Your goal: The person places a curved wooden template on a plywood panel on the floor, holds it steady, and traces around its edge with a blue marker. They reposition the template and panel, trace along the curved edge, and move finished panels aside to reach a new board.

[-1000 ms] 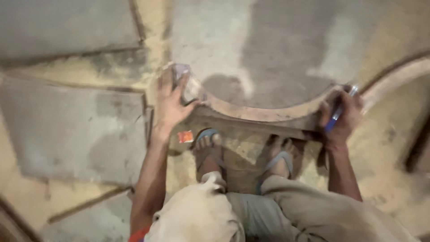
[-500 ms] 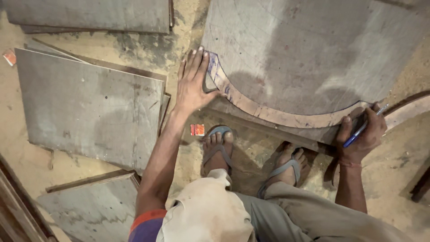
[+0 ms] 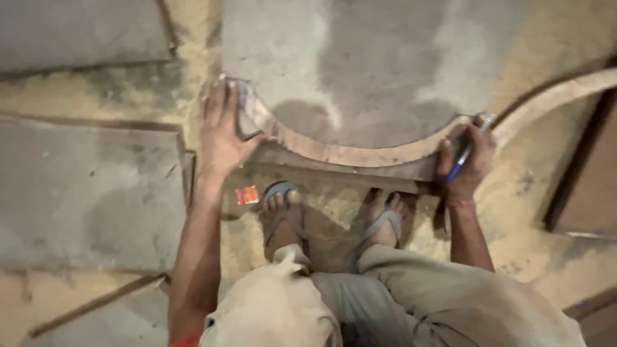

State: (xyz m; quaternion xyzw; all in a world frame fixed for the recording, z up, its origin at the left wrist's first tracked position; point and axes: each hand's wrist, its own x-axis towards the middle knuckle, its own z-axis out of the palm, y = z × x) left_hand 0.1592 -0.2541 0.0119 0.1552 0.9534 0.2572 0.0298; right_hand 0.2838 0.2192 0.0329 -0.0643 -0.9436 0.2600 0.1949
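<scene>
The person squats on a sawdust-covered floor (image 3: 565, 250), both sandalled feet set just behind the work. A curved wooden template (image 3: 334, 151) lies flat on a large grey board (image 3: 385, 58), its arc bowing toward the person and its ends rising to left and right.

Left hand (image 3: 222, 132): fingers spread, palm pressed flat on the left end of the template, at the board's left edge. It holds nothing; it acts as a clamp.

Right hand (image 3: 469, 160): grip closed around a blue pen (image 3: 468, 151), tip pointing up toward the right part of the arc, with the heel of the hand resting on the strip of wood at the board's near edge. Whether the tip touches the board cannot be told.

Judgement on the step in hand, tracing the curve: the template is held at one end only, so the far right end may pivot if the pen pushes sideways. The left palm should bear straight down, and the pen should ride lightly against the template's edge, held at one steady angle. Loose sawdust under the template could lift it and blur the line.

Surroundings: other grey boards (image 3: 83, 193) lie on the floor to the left, and a small red wrapper (image 3: 246, 195) sits just beside the left foot (image 3: 281, 209).
</scene>
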